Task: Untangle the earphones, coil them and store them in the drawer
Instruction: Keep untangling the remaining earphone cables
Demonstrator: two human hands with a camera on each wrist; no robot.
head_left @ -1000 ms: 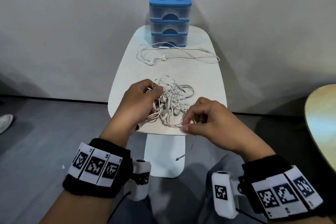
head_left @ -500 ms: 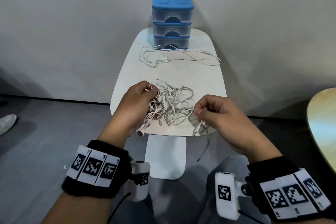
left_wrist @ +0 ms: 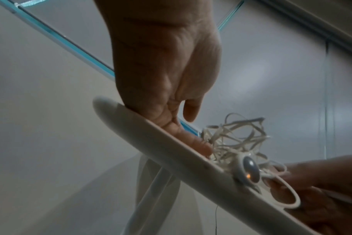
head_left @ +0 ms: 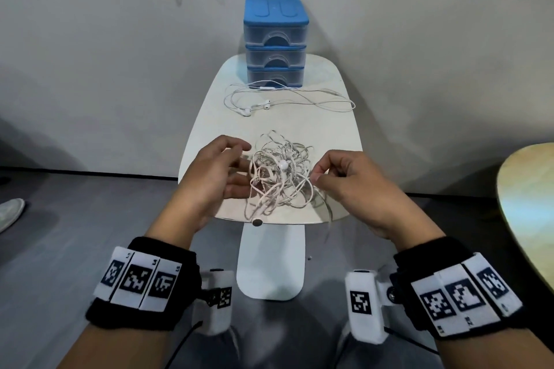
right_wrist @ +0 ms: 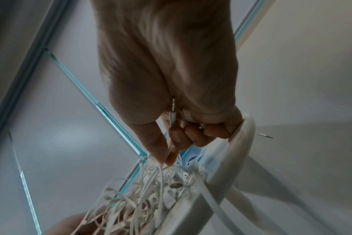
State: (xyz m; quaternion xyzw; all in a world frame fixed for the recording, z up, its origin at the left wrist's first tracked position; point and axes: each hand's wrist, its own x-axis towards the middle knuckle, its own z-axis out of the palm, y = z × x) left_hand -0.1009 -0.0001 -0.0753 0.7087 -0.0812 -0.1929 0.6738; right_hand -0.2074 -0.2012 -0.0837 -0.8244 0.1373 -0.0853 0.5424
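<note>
While the tangled pile of white earphone cables [head_left: 278, 172] lies near the front edge of the white oval table [head_left: 326, 132], the right hand [head_left: 356, 186] pinches one cable and the left hand [head_left: 215, 180] rests beside it with loose fingers.

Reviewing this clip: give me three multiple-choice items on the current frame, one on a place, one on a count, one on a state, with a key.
1. Where does the drawer unit stand?
A. at the table's far end
B. on the floor
C. at the table's near edge

2. How many drawers does it have?
A. two
B. three
C. five

3. What is the right hand doing?
A. lying flat on the table
B. pulling a drawer open
C. pinching a cord of the tangle

Key: 1 A, it stands at the far end of the table, beyond the loose earphones. 2 B, three fronts are stacked under the blue top. 3 C, thumb and forefinger pinch a cord at the edge of the tangle, while the left hand has straight fingers beside it.
</note>
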